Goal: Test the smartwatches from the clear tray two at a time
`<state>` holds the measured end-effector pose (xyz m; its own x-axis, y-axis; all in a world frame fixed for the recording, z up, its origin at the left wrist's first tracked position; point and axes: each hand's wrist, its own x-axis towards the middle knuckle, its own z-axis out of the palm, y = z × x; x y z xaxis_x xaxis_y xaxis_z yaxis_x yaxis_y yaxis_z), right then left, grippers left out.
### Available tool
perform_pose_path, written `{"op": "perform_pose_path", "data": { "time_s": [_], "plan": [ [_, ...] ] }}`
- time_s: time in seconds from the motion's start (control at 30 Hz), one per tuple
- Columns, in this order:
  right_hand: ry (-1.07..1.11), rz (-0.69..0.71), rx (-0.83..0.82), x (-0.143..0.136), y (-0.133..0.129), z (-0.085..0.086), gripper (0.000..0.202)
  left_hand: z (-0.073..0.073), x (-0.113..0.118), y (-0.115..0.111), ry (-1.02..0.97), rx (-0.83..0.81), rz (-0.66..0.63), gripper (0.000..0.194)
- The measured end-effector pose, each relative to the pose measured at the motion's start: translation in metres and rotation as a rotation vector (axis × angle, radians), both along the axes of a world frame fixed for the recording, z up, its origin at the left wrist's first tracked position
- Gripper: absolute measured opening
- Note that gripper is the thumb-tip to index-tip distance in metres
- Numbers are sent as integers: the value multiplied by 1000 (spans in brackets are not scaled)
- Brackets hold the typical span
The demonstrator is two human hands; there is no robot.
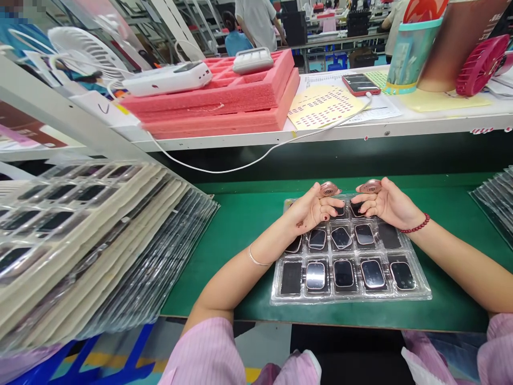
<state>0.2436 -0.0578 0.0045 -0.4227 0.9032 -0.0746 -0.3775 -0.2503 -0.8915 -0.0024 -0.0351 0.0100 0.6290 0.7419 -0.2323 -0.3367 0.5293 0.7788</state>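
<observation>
Over the back part of a clear plastic tray (320, 298), my left hand (315, 209) grips a rose-gold watch case (329, 189) between thumb and fingers, its round back showing. My right hand (390, 203) grips a similar watch case (371, 186) to the right, the two cases apart. The tray lies on the green bench and holds several dark-faced watches in its pockets, such as one at the front (372, 272). The front left pocket (291, 278) and one behind at the right (388, 236) hold no watch. My fingers partly cover the back row.
A tall stack of filled trays (100, 240) leans at the left, and more trays (497, 203) stand at the right edge. On the shelf above are pink foam blocks (224, 104), a phone (360, 84) and a cup (412, 59). A white cable (216, 171) hangs below the shelf.
</observation>
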Motion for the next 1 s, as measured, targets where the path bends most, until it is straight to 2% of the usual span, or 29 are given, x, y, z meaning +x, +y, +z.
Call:
{"op": "perform_pose_path", "data": {
  "time_s": [0.03,0.1,0.2,0.27,0.33,0.47,0.63,1.0],
  "plan": [
    [-13,9,19,0,-1,0,48,-2,1,-1,16,54,19,43],
    [-66,33,53,-2,-3,-1,46,-4,2,-6,74,188,59,49],
    [-158,36,143,-6,-6,-3,58,-6,6,-13,187,376,87,61],
    [-230,12,241,-9,-8,-5,60,-5,7,-17,243,458,93,59],
    [-318,-22,335,-12,-10,-5,53,-3,8,-20,282,509,79,55],
    [-455,-75,477,-14,-14,-4,33,-2,7,-21,319,563,21,45],
    [-520,-73,559,-14,-16,-5,33,-3,7,-21,320,577,25,44],
    [-552,-75,556,-14,-18,-3,30,-1,7,-22,316,555,62,43]
  ]
}}
